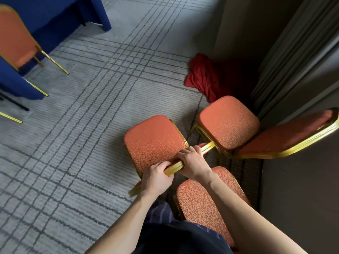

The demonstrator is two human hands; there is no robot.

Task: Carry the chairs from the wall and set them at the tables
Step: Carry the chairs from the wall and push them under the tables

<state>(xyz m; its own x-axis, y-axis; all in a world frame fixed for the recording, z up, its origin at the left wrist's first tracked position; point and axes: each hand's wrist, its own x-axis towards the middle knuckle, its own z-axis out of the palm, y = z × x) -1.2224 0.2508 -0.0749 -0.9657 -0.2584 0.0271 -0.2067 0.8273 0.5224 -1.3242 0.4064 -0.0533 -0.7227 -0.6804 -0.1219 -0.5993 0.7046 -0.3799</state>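
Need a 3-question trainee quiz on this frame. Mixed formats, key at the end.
1. Multiple choice: what do the left hand and right hand grip? A) the gold top rail of a chair back; B) a seat cushion; C) a table leg.
2. True or false: an orange chair stands at the blue-draped table.
3. Fill in: the red cloth lies on the ____.
Key: 1 A; 2 true; 3 carpet.
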